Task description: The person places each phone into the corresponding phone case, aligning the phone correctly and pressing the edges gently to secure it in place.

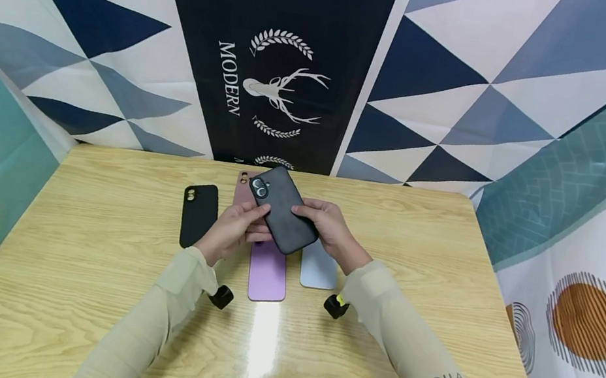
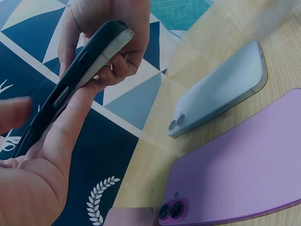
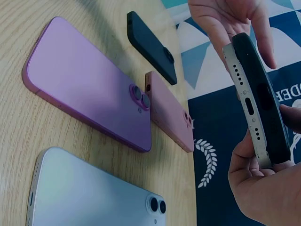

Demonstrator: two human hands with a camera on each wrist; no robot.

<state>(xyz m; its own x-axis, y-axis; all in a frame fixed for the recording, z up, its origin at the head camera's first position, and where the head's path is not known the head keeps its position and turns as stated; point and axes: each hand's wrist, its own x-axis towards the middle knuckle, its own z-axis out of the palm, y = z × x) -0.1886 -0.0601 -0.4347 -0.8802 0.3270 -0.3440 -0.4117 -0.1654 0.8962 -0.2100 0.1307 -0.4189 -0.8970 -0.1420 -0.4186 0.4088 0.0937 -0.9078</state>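
Both hands hold a black phone case [image 1: 286, 209] with a light-edged phone [image 3: 248, 106] partly inside it. At the end with the charging port, the phone's edge stands out from the case, as the right wrist view shows. My left hand [image 1: 233, 231] grips the case's left side near the camera opening, fingers beneath. On the opposite side, my right hand [image 1: 331, 225] pinches the case, its thumb on the back and its fingers underneath. The case is tilted above the table, camera end pointing up and left in the head view. The phone's screen is hidden.
Below the hands lie a purple phone [image 1: 268, 276] and a pale blue phone [image 1: 318, 267] on the wooden table [image 1: 85, 287]. A pink phone case [image 1: 244, 186] lies behind the purple phone, and another black case [image 1: 199, 215] sits left. Patterned cloth hangs behind the table.
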